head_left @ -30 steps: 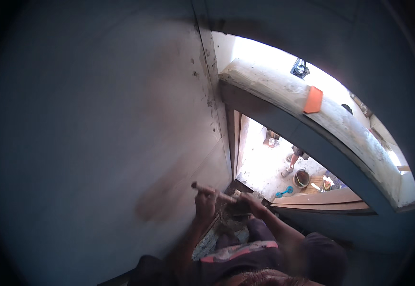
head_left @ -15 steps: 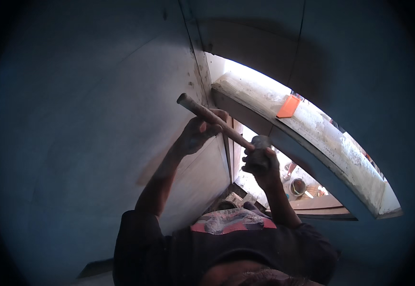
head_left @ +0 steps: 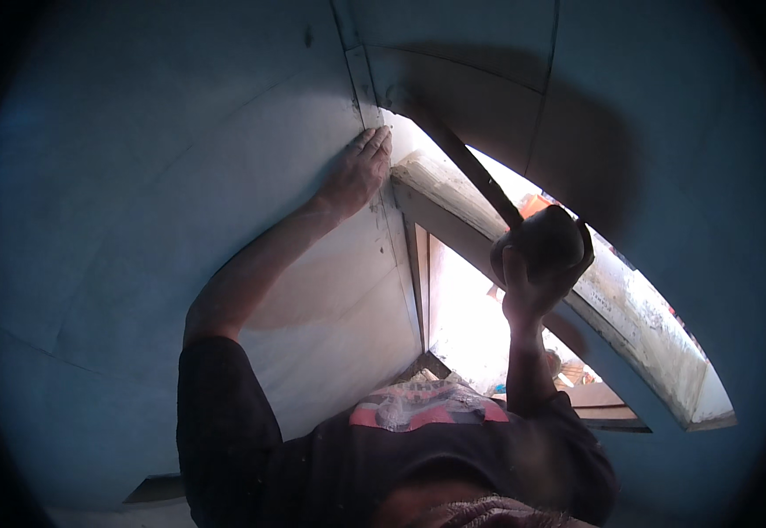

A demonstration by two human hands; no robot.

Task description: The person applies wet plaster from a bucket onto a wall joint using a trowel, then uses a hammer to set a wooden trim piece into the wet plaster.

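Note:
My left hand (head_left: 358, 176) lies against the pale wall panel (head_left: 268, 202), its fingers stretched up to the edge beside the corner seam. Nothing shows in its grasp. My right hand (head_left: 533, 295) is closed around the thick dark head of a mallet (head_left: 548, 239). The mallet's long handle (head_left: 471, 167) points up and left across the bright opening, its far end near the top corner. Some of my right fingers are hidden behind the head.
A dusty, pale curved ledge (head_left: 647, 326) crosses the opening on the right, with an orange piece (head_left: 534, 204) on it. A narrow strip (head_left: 361, 79) covers the seam above my left hand. Dark panels (head_left: 665, 141) surround the opening.
My left hand has let go of the mallet handle and moved up onto the panel. My right hand has raised the mallet up and right, its handle swinging toward the top corner.

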